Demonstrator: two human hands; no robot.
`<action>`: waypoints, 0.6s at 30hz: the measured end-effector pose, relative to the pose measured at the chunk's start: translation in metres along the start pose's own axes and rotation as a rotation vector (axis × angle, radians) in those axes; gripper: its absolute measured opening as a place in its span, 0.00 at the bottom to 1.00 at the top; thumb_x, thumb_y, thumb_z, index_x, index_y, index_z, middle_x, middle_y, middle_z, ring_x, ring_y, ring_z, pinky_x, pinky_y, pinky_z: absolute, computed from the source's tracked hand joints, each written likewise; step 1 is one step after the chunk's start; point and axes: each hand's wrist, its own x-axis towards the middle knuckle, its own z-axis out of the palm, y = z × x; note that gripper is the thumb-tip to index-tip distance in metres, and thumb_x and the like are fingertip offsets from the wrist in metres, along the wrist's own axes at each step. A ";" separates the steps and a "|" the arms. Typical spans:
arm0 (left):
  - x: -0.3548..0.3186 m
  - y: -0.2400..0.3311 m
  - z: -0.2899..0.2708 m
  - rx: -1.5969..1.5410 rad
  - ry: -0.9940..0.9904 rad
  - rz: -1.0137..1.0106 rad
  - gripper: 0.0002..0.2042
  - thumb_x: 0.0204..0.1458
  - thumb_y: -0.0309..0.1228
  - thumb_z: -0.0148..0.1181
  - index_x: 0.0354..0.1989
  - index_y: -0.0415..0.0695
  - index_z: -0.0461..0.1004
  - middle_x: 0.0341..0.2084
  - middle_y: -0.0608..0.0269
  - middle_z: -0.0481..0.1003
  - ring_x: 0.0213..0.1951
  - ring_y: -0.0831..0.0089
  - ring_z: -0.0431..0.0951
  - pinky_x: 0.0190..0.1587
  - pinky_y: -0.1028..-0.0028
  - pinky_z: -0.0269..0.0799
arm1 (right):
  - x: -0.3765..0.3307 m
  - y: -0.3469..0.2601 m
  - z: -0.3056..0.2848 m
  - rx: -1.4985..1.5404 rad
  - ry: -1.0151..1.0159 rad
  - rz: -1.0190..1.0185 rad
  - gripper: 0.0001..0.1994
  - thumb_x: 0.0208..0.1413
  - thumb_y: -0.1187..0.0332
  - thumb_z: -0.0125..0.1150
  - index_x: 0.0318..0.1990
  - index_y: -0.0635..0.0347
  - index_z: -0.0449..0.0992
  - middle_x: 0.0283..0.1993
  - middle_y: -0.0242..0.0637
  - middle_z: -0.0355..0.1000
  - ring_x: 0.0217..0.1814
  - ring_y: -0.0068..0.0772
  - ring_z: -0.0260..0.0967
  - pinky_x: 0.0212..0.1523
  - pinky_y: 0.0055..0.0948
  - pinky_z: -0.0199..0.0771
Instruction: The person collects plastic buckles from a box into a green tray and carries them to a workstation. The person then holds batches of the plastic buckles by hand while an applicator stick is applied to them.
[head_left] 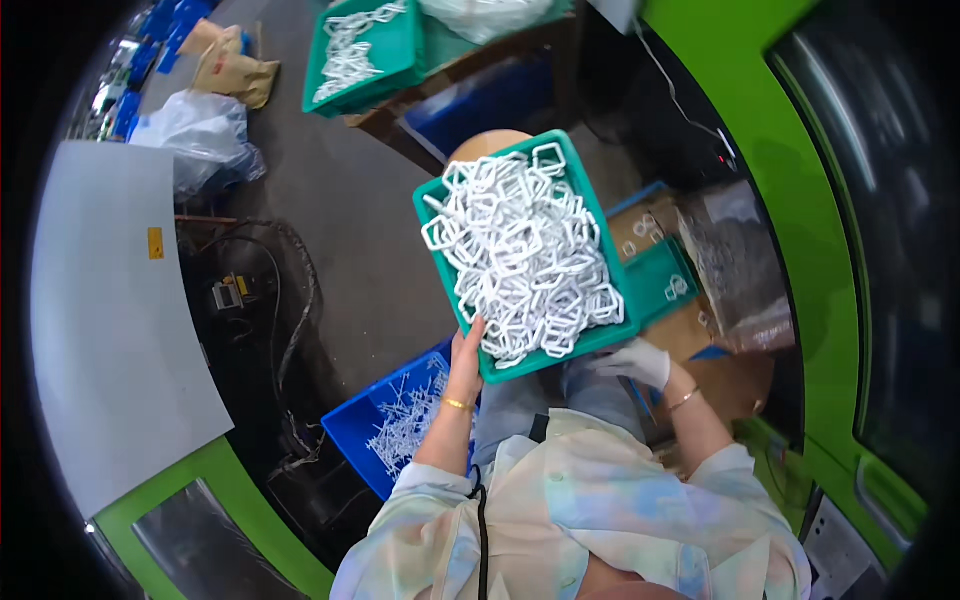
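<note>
A green plastic tray (pixel 632 334) heaped with white squarish plastic rings (pixel 520 240) is held up in front of my body, slightly tilted. My left hand (pixel 466 362), bare, grips its near left side, with the thumb up along the rim and the other fingers hidden behind and below. My right hand (pixel 640 364), in a white glove, is at the near right corner, its fingers reaching under the tray's edge; their tips are partly hidden. Several loose rings spread to the tray's rim.
A blue bin (pixel 350 425) of thin white plastic pieces is at lower left. To the right, another green tray (pixel 655 272) with a few rings lies on cardboard. A round stool top (pixel 485 145) shows behind. Green trays (pixel 395 62) stand farther back. Green machine panels (pixel 825 300) flank me.
</note>
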 end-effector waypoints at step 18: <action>-0.026 -0.044 0.070 -0.010 0.414 0.183 0.27 0.63 0.36 0.53 0.66 0.35 0.56 0.61 0.52 0.65 0.59 0.61 0.70 0.59 0.64 0.68 | 0.193 0.243 -0.309 0.923 0.853 0.917 0.26 0.54 0.53 0.62 0.56 0.55 0.65 0.56 0.42 0.65 0.56 0.43 0.65 0.50 0.42 0.73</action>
